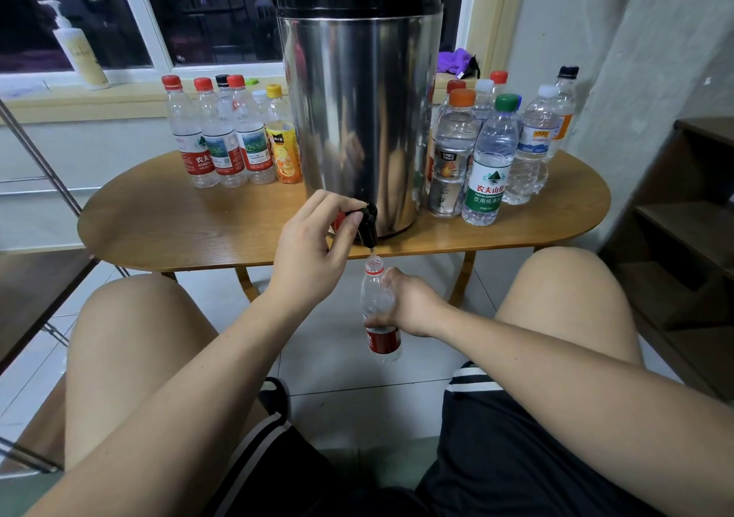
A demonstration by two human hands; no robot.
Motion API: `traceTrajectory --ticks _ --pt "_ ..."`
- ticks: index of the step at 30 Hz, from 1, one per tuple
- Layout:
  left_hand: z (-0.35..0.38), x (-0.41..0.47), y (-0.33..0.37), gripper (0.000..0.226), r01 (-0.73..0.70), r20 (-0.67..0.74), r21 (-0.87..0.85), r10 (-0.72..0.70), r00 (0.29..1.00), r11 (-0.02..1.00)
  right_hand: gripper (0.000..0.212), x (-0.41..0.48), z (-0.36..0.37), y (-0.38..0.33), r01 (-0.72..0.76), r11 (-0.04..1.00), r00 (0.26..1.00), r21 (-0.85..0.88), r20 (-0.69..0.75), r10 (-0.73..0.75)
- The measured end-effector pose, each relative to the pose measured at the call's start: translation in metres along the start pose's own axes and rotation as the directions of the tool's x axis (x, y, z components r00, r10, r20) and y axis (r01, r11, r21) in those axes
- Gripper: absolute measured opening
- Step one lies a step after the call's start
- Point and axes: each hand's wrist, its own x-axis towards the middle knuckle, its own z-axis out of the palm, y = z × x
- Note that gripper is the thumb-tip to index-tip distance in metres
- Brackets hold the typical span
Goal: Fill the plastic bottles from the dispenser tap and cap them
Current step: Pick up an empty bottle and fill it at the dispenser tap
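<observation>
A tall steel dispenser (357,119) with a black lid stands on the wooden table (159,218). Its black tap (367,224) hangs over the table's front edge. My left hand (313,246) pinches the tap lever with curled fingers. Below the spout, my right hand (409,304) grips an uncapped clear bottle with a red label (377,310), held upright with its mouth right under the tap. A thin stream of water runs from the spout into the bottle's mouth.
Several capped, empty-looking bottles (222,139) stand left of the dispenser; several capped bottles holding water (488,159) stand to its right. A pump bottle (79,47) sits on the windowsill. Dark shelves (683,218) are at right. My bare knees flank the tiled floor below.
</observation>
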Motion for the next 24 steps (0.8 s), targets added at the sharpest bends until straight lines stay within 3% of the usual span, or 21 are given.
traceTrajectory --ticks 24 --pt "-0.0007 -0.0002 0.0019 0.012 0.008 0.009 0.0 -0.009 1.0 1.0 0.085 -0.0058 -0.0038 -0.002 0.004 1.0 1.0 -0.006 -0.009 -0.004"
